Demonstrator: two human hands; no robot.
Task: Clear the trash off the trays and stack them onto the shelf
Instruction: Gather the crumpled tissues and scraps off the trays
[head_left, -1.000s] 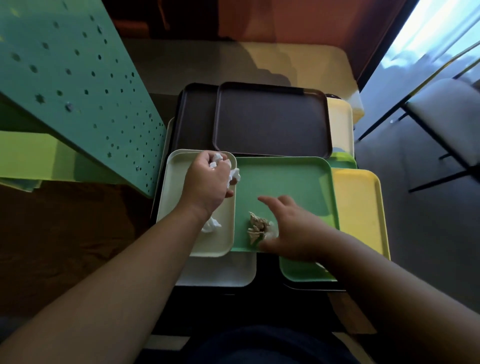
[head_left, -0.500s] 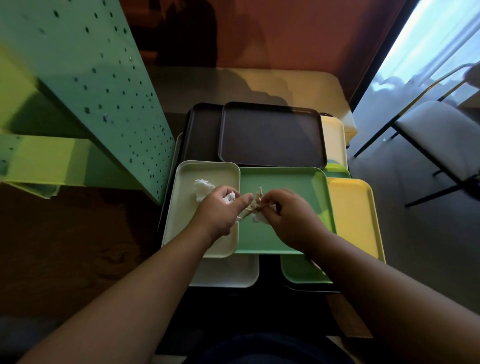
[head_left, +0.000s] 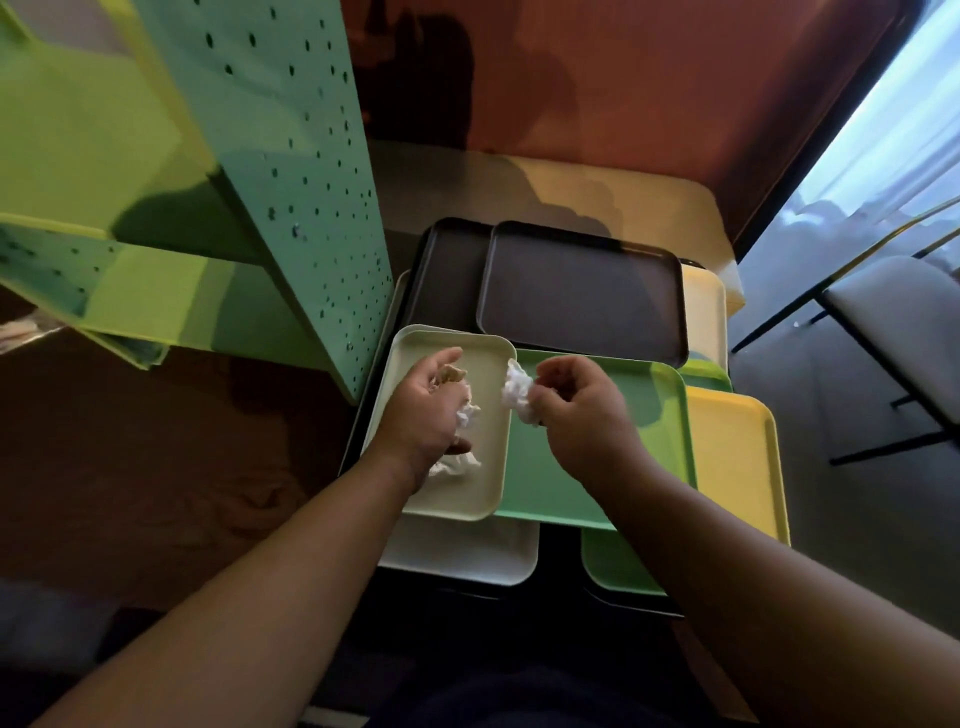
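Several trays overlap on the table. My left hand (head_left: 426, 410) hovers over the cream tray (head_left: 488, 467) and grips a brown crumpled scrap (head_left: 453, 373) together with white paper (head_left: 467, 415). Another white wad (head_left: 457, 465) lies on that tray under my wrist. My right hand (head_left: 582, 410) is above the green tray (head_left: 660, 431) and pinches a crumpled white tissue (head_left: 519, 392) at the seam between the two trays. The green tray's surface shows no scraps.
A dark brown tray (head_left: 582, 291) and a black tray (head_left: 452, 275) lie behind. A yellow tray (head_left: 732, 457) sits to the right, white (head_left: 467, 551) and green (head_left: 613, 566) trays below. The green perforated shelf (head_left: 291, 171) rises at left. A chair (head_left: 904, 332) stands at right.
My right hand lifted the brown scrap off the green tray and passed it to my left hand. My right hand now holds a white tissue, and both hands have drawn apart.
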